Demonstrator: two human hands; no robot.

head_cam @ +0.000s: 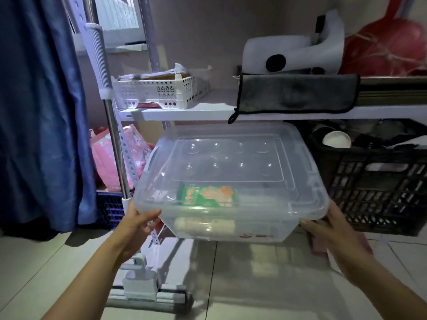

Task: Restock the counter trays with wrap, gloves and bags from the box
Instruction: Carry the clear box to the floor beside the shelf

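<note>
A clear plastic storage box (231, 162) with a lid hangs in the air under a white shelf, held at both near corners. My left hand (136, 224) grips its left front corner and my right hand (332, 229) grips the right front corner from below. Through the walls I see a green and orange packet (209, 196) and a pale roll (203, 226) lying along the front. Other contents are too blurred to tell.
A white shelf (184, 113) above carries a white perforated tray (157, 91) and a grey cloth (295, 94). A black crate (374, 181) stands at the right. A mop (138, 280) and its pole stand at the left beside a blue curtain (39, 112) and pink bags (106, 158).
</note>
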